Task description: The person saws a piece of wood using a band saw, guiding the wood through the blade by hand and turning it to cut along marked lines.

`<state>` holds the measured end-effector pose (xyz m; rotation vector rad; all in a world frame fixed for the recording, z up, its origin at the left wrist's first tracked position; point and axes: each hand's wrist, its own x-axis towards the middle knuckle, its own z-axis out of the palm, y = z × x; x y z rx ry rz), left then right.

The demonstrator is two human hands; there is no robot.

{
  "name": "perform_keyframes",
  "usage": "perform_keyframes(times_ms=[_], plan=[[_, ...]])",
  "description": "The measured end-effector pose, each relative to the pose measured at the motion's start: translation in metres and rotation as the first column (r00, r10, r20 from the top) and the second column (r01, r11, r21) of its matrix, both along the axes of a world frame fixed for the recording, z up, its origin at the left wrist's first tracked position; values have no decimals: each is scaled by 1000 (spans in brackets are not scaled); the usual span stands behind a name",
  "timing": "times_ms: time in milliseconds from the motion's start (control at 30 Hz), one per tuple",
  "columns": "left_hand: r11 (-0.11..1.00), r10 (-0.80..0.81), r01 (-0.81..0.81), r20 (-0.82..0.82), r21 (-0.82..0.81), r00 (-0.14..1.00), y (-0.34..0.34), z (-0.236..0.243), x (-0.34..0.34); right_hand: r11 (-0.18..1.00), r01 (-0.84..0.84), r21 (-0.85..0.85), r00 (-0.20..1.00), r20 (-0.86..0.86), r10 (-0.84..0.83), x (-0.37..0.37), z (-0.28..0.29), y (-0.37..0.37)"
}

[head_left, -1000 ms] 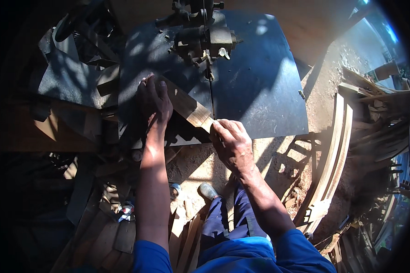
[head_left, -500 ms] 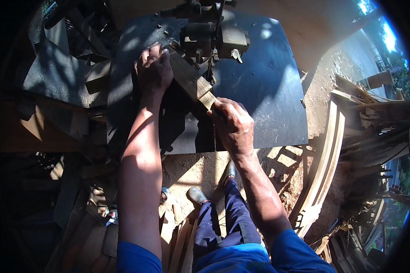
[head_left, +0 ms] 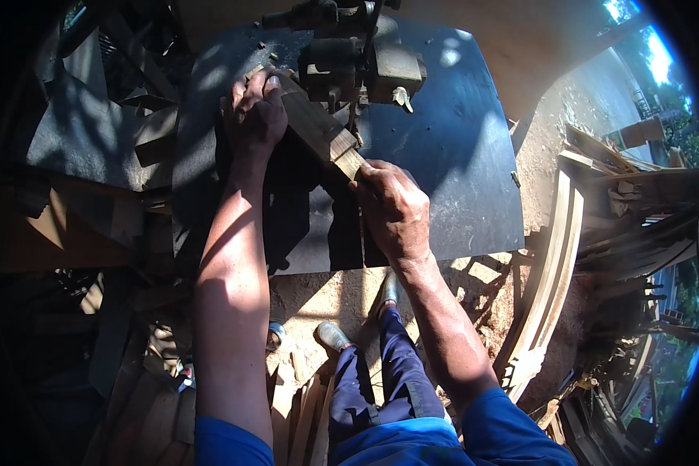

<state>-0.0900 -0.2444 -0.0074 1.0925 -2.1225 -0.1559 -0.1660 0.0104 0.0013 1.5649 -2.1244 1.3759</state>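
A length of wood (head_left: pixel 312 116) lies slantwise on the dark table of a band saw (head_left: pixel 443 147), its near end stepped down to a narrower tip. My left hand (head_left: pixel 255 116) is closed round its far left part. At the near right end, my right hand (head_left: pixel 393 208) grips the narrow tip between thumb and fingers. The wood's right side is close to the saw's blade guides (head_left: pixel 361 70), which hang over the table. Whether the blade touches the wood I cannot tell. Shadow covers the table below my left hand.
Long curved wooden pieces (head_left: pixel 547 272) lean at the right beside a stack of boards (head_left: pixel 637 241). Scrap wood and a grey sheet (head_left: pixel 78 140) crowd the left. Small offcuts (head_left: pixel 273 56) lie on the table. More planks (head_left: pixel 303 419) stand by my feet on the sandy floor.
The wood and both hands have shifted slightly to the left in the picture, along with the table's left side. Both hands keep their grip.
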Motion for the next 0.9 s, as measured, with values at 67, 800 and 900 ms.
perform_keyframes(times_ms=[67, 800, 900], plan=[[1000, -12, 12, -11, 12, 1000, 3, -1, -4, 1000, 7, -6, 1000, -8, -7, -2, -1, 1], [1000, -18, 18, -104, 0, 994, -4, -5, -3, 999, 30, -20, 999, -10, -30, -5, -2, -5], [1000, -15, 15, -151, 1, 988, -4, -6, -4, 999, 30, -14, 1000, -9, -30, -5, -1, -4]])
